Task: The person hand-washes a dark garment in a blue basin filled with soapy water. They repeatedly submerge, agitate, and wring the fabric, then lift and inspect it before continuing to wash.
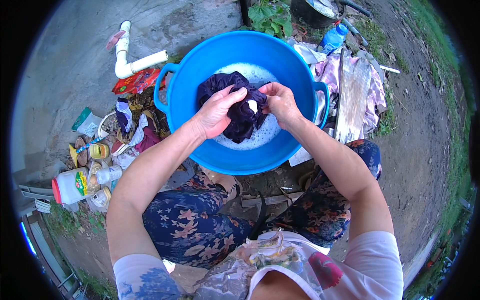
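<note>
A dark purple wet garment (241, 127) is bunched up in a blue plastic tub (210, 57) with two side handles. Under it lies white soapy water (267, 135) with foam. My left hand (216, 114) grips the cloth on its left side, thumb on top and fingers partly hidden. On the other side, my right hand (283, 104) pinches a fold of the same garment. A small white patch, perhaps a label, shows on the cloth between my hands. The garment's exact kind cannot be made out.
To the left are a white pipe (142, 64), a red packet (137, 81), shoes and rags, and a plastic jar (71, 186) with a red lid. A wooden board (352, 97) rests over pink cloth (375, 100) at right, near a blue bottle (333, 39).
</note>
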The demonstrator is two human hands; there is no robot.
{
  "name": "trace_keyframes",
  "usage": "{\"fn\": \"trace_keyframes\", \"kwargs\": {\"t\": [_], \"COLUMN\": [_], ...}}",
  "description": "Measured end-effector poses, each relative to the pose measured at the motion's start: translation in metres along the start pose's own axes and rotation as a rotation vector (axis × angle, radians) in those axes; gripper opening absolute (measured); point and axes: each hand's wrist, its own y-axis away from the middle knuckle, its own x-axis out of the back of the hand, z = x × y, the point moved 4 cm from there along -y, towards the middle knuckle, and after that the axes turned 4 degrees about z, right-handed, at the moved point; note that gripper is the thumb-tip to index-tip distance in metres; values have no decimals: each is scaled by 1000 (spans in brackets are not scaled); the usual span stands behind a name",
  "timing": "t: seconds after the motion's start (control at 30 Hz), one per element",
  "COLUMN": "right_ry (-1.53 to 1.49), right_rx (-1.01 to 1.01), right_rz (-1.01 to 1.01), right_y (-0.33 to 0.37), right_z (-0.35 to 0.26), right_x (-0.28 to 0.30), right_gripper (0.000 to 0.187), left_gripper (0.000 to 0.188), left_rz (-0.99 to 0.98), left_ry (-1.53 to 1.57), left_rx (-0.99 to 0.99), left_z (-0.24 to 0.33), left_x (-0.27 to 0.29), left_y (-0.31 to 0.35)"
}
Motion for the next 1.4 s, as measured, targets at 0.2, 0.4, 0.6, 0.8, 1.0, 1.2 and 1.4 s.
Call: {"fn": "trace_keyframes", "kwargs": {"t": [0.2, 0.4, 0.6, 0.8, 1.0, 1.2, 1.4], "right_ry": [-197, 404, -130, -107, -107, -284, -323], "right_rx": [156, 582, 204, 190, 218, 175, 17], "right_rz": [66, -109, -254, -240, -223, -153, -63], "right_y": [13, 47, 30, 25, 32, 23, 17], "right_z": [-26, -42, -33, -31, -32, -32, -23], "right_x": [14, -7, 4, 8, 0, 16, 24], "right_gripper": [10, 45, 23, 21, 21, 15, 20], "left_gripper": [38, 36, 42, 41, 54, 66, 64], "left_rz": [69, 128, 49, 151, 16, 110, 98], "left_ry": [-27, 13, -35, -88, -186, -263, -246], "left_rx": [-137, -115, -37, -71, -272, -356, -336], "left_z": [6, -1, -4, -3, 0, 7, 7], "left_x": [6, 10, 2, 5, 1, 8, 13], "left_y": [1, -3, -3, 1, 1, 1, -1]}}
